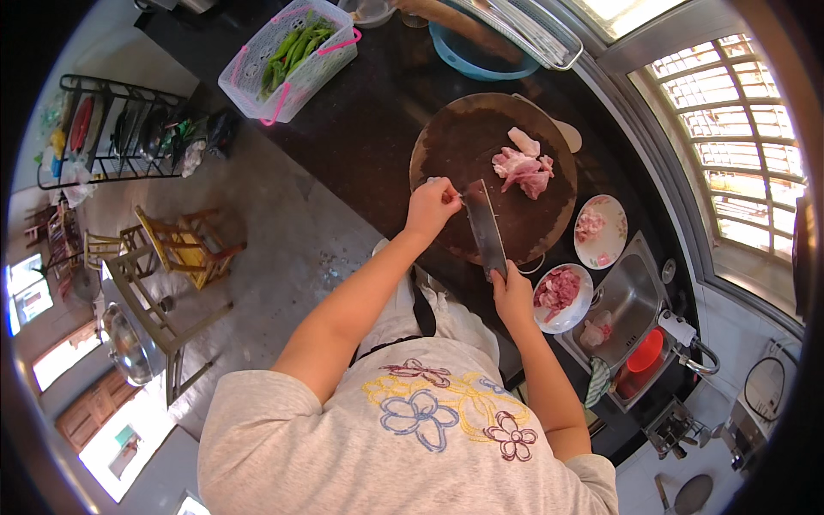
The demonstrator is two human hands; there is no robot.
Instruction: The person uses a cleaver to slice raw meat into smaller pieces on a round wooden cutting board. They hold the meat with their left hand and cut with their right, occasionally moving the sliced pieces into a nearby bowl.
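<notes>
My right hand (513, 296) grips a cleaver (486, 225) by its handle end, its broad dark blade pointing away from me over a round wooden chopping board (444, 141). Close beside the blade's far end is my left hand (432, 207), thumb and fingers pinched together. A tiny pale bit shows at those fingertips, too small to identify. Chunks of raw meat (524, 168), pink with pale fat, lie on the far right part of the board. To the right, a white bowl (582, 308) holds cut red meat (557, 291), and a flowered plate (608, 241) carries paler chopped pieces (590, 226).
A plastic basket (309, 90) of green peppers (299, 51) stands at the back left of the dark counter (360, 141). Behind the board sits a blue basin (496, 72) near a wire basket (570, 55). A steel sink (627, 299) and faucet (698, 357) are at right.
</notes>
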